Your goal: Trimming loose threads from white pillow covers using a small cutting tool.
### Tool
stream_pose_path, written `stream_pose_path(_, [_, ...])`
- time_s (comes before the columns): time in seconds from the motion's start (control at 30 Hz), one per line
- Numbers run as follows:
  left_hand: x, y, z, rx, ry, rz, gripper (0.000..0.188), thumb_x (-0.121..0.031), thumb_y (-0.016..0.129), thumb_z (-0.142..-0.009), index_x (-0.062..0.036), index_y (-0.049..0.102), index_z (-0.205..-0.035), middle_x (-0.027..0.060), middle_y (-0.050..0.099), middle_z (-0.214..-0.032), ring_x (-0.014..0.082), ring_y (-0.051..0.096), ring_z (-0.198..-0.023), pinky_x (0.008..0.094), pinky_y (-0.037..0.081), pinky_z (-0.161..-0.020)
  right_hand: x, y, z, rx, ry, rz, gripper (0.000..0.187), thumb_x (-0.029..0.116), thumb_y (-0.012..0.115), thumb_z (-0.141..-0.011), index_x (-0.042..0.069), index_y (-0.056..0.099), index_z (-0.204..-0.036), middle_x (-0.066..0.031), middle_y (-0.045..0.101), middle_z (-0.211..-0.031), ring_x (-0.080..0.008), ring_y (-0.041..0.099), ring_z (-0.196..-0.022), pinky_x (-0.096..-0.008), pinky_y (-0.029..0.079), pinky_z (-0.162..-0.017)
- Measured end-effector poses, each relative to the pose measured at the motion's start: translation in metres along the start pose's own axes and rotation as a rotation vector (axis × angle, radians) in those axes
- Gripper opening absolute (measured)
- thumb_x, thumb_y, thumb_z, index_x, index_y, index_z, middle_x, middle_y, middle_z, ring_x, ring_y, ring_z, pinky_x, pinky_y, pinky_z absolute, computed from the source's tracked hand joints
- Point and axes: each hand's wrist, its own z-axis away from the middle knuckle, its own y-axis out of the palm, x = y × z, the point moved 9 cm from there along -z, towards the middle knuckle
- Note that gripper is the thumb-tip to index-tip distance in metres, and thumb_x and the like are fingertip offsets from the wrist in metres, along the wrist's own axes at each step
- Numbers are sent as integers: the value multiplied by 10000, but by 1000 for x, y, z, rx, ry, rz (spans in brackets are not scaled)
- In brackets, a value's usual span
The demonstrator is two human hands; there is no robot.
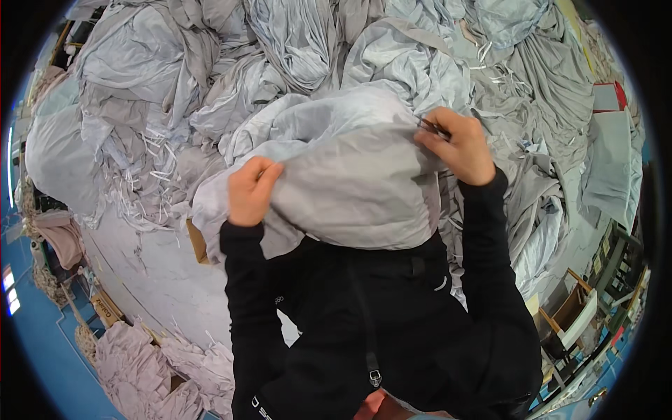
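Note:
A grey piece of cloth (357,185) with a paler side hangs stretched between my two hands, just in front of my body. My left hand (250,190) is closed on its left edge, thumb and fingers pinching the fabric. At the upper right edge, my right hand (458,145) is closed on the cloth as well. A thin dark tool (435,127) sticks out between the right fingers; its full shape is hidden in the grip. The cloth's lower part drapes over my black clothing.
Heaps of grey and pale blue cloth (294,42) with white ties cover the far side of the white table (147,255). A cardboard piece (197,241) shows under the cloth. Pinkish fabric (133,367) lies lower left. A wooden chair or frame (570,308) stands lower right.

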Motion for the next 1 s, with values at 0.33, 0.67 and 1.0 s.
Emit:
stream_pose_path(0.33, [-80,63,14,-389,338,74,202,6,765,-744,2,666,-919,104,620,-917,259,617,-724,330,505,-650,8,31,15,-163,86,-227,151,22,669,-894,-29,662,-1036,-29,678,-889,-55,584,-786,-204,477,-707])
stream_pose_path(0.67, [-89,99,-6,-380,454,-49,212,15,778,-739,3,679,-926,87,631,-885,206,625,-693,297,500,-610,-11,61,6,-102,195,-490,141,46,613,-939,-25,674,-1043,-16,684,-932,-53,584,-847,-203,463,-765])
stream_pose_path(1.0, [-85,93,-7,-330,416,52,118,52,665,-787,-12,574,-827,119,608,-810,299,617,-699,344,496,-607,-4,62,8,-75,122,-381,188,63,619,-939,-35,640,-1098,-64,678,-987,-91,597,-863,-223,475,-772])
